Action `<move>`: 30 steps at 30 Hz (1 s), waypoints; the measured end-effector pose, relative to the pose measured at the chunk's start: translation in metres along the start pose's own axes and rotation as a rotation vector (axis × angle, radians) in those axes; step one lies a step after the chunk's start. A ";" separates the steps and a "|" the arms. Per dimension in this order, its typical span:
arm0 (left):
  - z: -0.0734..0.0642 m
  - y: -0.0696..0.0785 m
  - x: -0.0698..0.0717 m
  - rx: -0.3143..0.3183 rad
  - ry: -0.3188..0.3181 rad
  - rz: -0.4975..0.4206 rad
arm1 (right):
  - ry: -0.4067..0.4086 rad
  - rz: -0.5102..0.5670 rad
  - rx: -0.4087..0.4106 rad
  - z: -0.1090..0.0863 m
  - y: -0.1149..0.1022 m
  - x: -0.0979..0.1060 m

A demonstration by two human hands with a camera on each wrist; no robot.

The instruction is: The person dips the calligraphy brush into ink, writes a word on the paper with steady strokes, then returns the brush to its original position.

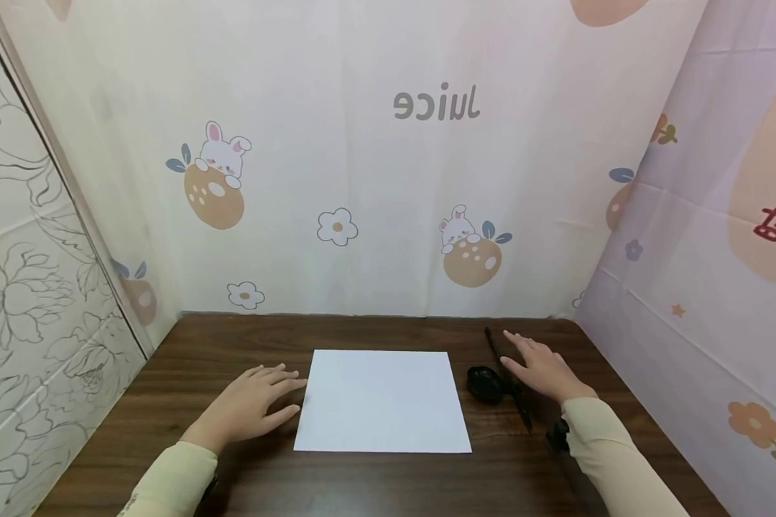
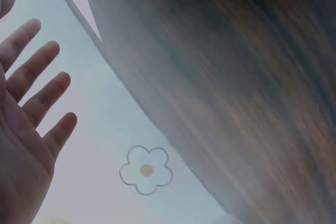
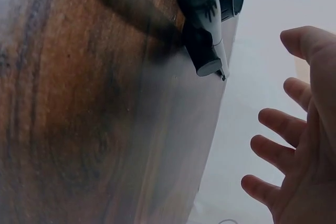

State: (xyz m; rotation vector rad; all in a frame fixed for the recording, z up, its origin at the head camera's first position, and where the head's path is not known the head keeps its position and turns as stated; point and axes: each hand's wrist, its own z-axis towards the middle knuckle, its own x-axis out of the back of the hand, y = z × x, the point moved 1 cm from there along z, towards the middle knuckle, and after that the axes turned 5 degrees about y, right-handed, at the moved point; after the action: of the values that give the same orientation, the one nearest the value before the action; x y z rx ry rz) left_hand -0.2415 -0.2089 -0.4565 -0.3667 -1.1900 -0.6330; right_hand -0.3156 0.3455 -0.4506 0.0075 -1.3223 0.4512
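Observation:
A blank white sheet of paper (image 1: 383, 402) lies flat on the brown wooden table. My left hand (image 1: 248, 402), palm down with fingers spread, is just left of the sheet, a fingertip close to its edge; I cannot tell whether they touch. My right hand (image 1: 543, 368) is beside a slim black pen-like stick (image 1: 522, 411), fingers extended and holding nothing. Against that stick's left side sits a rounded black object (image 1: 485, 385), its kind unclear. The right wrist view shows the stick's black-and-white end (image 3: 202, 45) nearby, apart from the fingers (image 3: 273, 153).
Dark wood grain covers the table (image 1: 362, 485). A patterned curtain (image 1: 388, 179) with rabbits, fruit and flowers hangs along the back edge. More printed cloth (image 1: 705, 287) closes the right side, and a flower-line panel (image 1: 32, 301) stands at the left.

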 end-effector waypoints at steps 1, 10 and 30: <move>0.001 0.002 0.000 -0.019 0.001 0.005 | 0.002 -0.001 0.005 0.001 0.000 0.000; 0.002 0.016 -0.001 -0.181 0.059 0.018 | -0.038 -0.014 0.014 0.007 0.003 -0.001; -0.011 0.034 -0.013 -0.356 0.065 -0.122 | -0.090 0.032 -0.004 0.015 0.005 -0.010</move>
State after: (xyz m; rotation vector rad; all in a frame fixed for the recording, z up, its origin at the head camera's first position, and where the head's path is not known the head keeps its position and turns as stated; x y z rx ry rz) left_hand -0.2150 -0.1855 -0.4703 -0.5716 -1.0416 -0.9604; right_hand -0.3326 0.3431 -0.4572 0.0028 -1.4136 0.4799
